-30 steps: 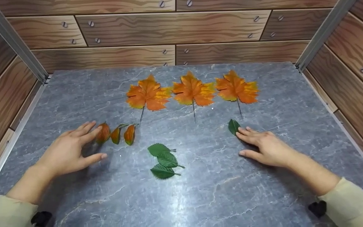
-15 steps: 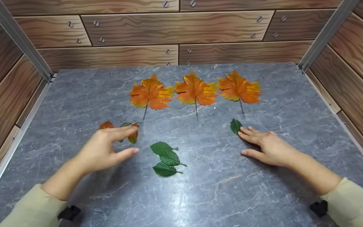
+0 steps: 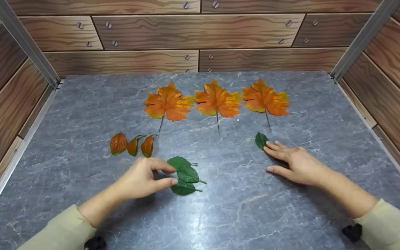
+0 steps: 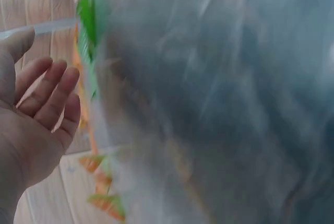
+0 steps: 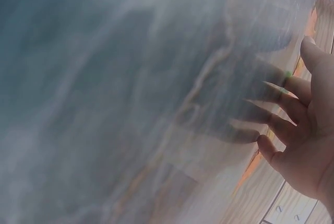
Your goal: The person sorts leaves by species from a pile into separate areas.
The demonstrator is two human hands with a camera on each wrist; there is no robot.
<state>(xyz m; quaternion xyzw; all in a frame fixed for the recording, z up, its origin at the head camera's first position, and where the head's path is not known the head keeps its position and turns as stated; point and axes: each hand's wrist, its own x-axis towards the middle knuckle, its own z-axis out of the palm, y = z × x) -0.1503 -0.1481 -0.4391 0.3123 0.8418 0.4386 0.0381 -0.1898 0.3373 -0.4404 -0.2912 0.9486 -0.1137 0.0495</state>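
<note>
Three green leaves [image 3: 188, 173] lie overlapping on the grey marbled table, stems to the right. Over their left edge is my left hand [image 3: 135, 180], thumb and forefinger apart with nothing gripped; whether the fingertips touch the leaves I cannot tell. In the left wrist view that hand [image 4: 36, 125] has loosely bent fingers and a bare palm. My right hand [image 3: 300, 165] rests with extended fingers at the lower edge of a single green leaf [image 3: 260, 140], partly covering it. The right wrist view shows the same hand [image 5: 302, 130] with spread fingers against the table.
Three orange maple leaves [image 3: 217, 99] with thin dark stems form a row toward the back. Several reddish-brown small leaves [image 3: 118, 143] lie left of centre, beyond my left hand. Wood-patterned panels [image 3: 200, 31] and grey metal posts [image 3: 356, 41] enclose the table [image 3: 241, 222].
My left hand has moved right and nearer, from the reddish-brown leaves across to the three green leaves. The right hand has stayed by the single green leaf.
</note>
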